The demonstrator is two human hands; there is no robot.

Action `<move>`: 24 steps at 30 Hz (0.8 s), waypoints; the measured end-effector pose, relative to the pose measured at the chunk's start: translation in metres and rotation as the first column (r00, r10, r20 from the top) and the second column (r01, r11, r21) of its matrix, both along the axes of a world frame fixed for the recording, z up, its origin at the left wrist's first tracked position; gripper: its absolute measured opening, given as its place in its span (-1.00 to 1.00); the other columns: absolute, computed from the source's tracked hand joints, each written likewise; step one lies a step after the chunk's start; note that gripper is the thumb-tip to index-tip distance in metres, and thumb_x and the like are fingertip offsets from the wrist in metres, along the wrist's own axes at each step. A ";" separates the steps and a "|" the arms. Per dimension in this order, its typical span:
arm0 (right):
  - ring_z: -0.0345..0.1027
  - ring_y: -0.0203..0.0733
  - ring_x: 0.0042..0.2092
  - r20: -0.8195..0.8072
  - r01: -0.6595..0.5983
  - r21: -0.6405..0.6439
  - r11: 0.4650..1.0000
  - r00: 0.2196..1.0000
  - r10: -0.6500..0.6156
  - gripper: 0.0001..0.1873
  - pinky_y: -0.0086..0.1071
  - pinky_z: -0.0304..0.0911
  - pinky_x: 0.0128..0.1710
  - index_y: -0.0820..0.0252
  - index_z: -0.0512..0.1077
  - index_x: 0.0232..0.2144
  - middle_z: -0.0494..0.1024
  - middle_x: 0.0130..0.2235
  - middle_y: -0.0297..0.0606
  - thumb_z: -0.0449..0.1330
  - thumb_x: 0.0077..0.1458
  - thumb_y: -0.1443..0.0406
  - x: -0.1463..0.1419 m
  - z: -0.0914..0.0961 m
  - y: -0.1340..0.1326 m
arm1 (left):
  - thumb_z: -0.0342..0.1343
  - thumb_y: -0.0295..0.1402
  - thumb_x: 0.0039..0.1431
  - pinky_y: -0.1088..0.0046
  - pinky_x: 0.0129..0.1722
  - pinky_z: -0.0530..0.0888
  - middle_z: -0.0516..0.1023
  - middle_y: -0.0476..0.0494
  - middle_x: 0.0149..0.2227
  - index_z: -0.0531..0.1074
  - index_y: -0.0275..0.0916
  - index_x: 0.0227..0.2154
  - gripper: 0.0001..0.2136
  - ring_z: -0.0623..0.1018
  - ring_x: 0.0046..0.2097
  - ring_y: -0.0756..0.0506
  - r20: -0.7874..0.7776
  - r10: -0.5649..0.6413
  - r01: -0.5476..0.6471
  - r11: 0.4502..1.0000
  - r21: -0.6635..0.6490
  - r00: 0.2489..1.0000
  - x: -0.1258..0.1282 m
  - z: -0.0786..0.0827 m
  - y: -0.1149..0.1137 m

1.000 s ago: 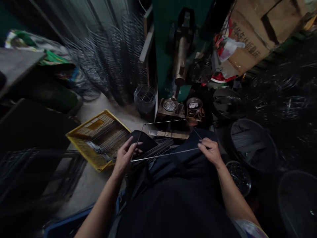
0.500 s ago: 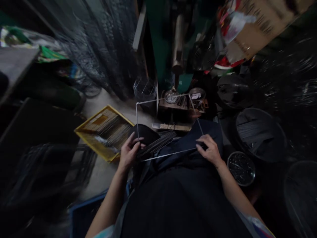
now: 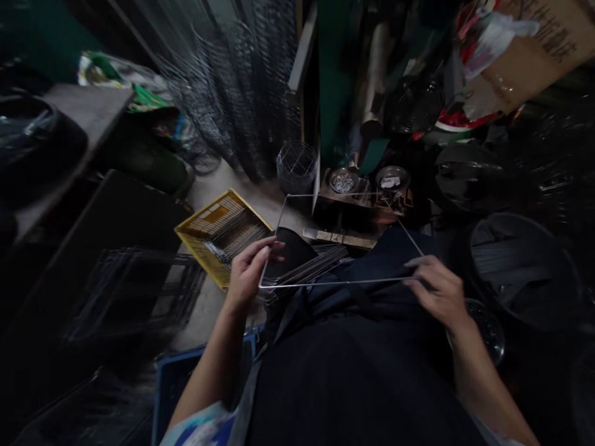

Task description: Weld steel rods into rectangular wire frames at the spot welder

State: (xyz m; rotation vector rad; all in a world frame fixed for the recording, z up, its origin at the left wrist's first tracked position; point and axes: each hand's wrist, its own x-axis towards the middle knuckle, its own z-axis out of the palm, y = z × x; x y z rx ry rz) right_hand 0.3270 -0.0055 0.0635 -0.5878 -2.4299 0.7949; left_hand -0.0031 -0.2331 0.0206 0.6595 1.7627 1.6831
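Note:
A thin four-sided wire frame point(image 3: 325, 284) is stretched between my two hands above my lap. My left hand point(image 3: 251, 266) pinches its left side near the front corner. Around the near right corner, my right hand point(image 3: 439, 288) is closed on the wire; the fingers partly hide that corner. The frame's far side crosses in front of a small work ledge with a dish of small shiny metal pieces point(image 3: 344, 181) and a dish with a pale item point(image 3: 391, 178). Beneath the frame, a bundle of dark metal rods or wires point(image 3: 316, 263) lies on my lap.
To the left stands a yellow plastic crate point(image 3: 199, 251) holding wire pieces, with a blue crate point(image 3: 160, 396) nearer me. A machine with a metal cylinder point(image 3: 374, 105) rises ahead. Round dark tubs point(image 3: 525, 266) stand right. A cardboard box point(image 3: 525, 68) sits upper right.
The view has swung left, so the scene appears shifted right. The wire frame is still in both hands but lies at a different tilt, its near left corner now plainly visible.

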 end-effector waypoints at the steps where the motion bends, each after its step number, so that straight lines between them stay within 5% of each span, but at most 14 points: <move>1: 0.42 -0.10 -0.30 -0.062 0.022 0.007 1.000 0.998 -0.021 -0.83 -0.21 0.32 -0.29 0.10 0.38 -0.51 0.50 -0.35 -0.21 0.23 0.12 0.31 0.003 0.018 0.001 | 0.01 -0.09 0.22 0.23 -0.21 0.50 0.57 -0.24 -0.20 0.47 -0.28 0.00 -0.57 0.56 -0.26 -0.17 -0.067 -0.003 0.005 0.999 0.036 0.998 -0.005 0.013 -0.002; 4: 0.35 -0.15 -0.46 -0.253 0.171 0.050 0.984 0.955 -0.153 -0.76 -0.26 0.23 -0.46 0.10 0.38 -0.55 0.43 -0.51 -0.26 0.20 0.16 0.26 0.012 0.067 0.014 | 0.14 -0.02 0.08 0.13 -0.02 0.43 0.51 -0.22 -0.17 0.54 -0.21 -0.08 -0.55 0.49 -0.07 -0.27 -0.444 -0.051 0.054 0.999 -0.005 0.895 -0.019 0.041 0.001; 6: 0.25 -0.25 -0.57 -0.283 0.316 0.016 0.949 0.911 -0.299 -0.69 -0.32 0.12 -0.57 0.13 0.38 -0.57 0.39 -0.57 -0.29 0.19 0.19 0.19 0.014 0.084 0.034 | 0.24 -0.10 0.01 0.13 0.06 0.37 0.48 -0.22 -0.10 0.58 -0.21 -0.23 -0.66 0.44 0.00 -0.28 -0.582 -0.195 0.153 0.981 -0.121 0.790 -0.021 0.042 0.012; 8: 0.10 -0.38 -0.66 -0.197 0.402 -0.110 0.909 0.887 -0.417 -0.64 -0.39 -0.03 -0.66 0.17 0.37 -0.57 0.34 -0.61 -0.34 0.18 0.20 0.13 0.011 0.085 0.066 | 0.17 -0.13 0.12 0.21 -0.02 0.42 0.51 -0.20 -0.18 0.53 -0.23 -0.31 -0.74 0.49 -0.09 -0.21 -0.462 -0.381 0.325 0.925 -0.198 0.801 -0.013 0.028 0.027; 10: 0.02 -0.46 -0.71 -0.079 0.421 -0.273 0.865 0.886 -0.456 -0.61 -0.44 -0.14 -0.69 0.20 0.35 -0.56 0.29 -0.66 -0.42 0.21 0.16 0.06 0.003 0.073 0.102 | 0.04 -0.12 0.23 0.33 -0.24 0.48 0.52 -0.13 -0.36 0.45 -0.24 -0.33 -0.73 0.52 -0.30 -0.11 -0.182 -0.486 0.454 0.870 -0.192 0.855 0.000 0.009 0.039; 14: -0.05 -0.55 -0.74 0.019 0.478 -0.412 0.775 0.855 -0.517 -0.57 -0.45 -0.24 -0.65 0.32 0.37 -0.45 0.25 -0.71 -0.53 0.21 0.07 0.01 -0.027 0.045 0.158 | 0.02 -0.05 0.23 0.43 -0.43 0.45 0.49 -0.06 -0.44 0.38 -0.24 -0.29 -0.68 0.51 -0.42 -0.07 0.167 -0.356 0.375 0.922 -0.098 0.919 0.016 -0.004 0.043; 20: -0.01 -0.61 -0.70 -0.012 0.543 -0.367 0.755 0.809 -0.588 -0.43 -0.38 -0.20 -0.59 0.49 0.49 -0.30 0.53 -0.53 -0.23 0.22 -0.03 -0.01 -0.064 0.062 0.164 | -0.06 -0.08 0.30 0.44 -0.31 0.46 0.55 -0.13 -0.30 0.46 -0.26 -0.16 -0.64 0.53 -0.28 -0.08 -0.105 -0.423 0.397 0.895 -0.204 0.900 0.000 0.034 0.024; 24: 0.23 -0.49 -0.57 0.008 0.542 -0.262 0.798 0.828 -0.560 -0.34 -0.28 -0.16 -0.55 0.40 0.51 -0.19 0.62 -0.31 -0.10 0.16 -0.08 -0.09 -0.061 0.085 0.156 | -0.05 -0.13 0.31 0.46 -0.38 0.46 0.56 -0.11 -0.34 0.42 -0.26 -0.14 -0.69 0.53 -0.34 -0.07 -0.124 -0.460 0.418 0.870 -0.262 0.879 0.007 0.034 0.016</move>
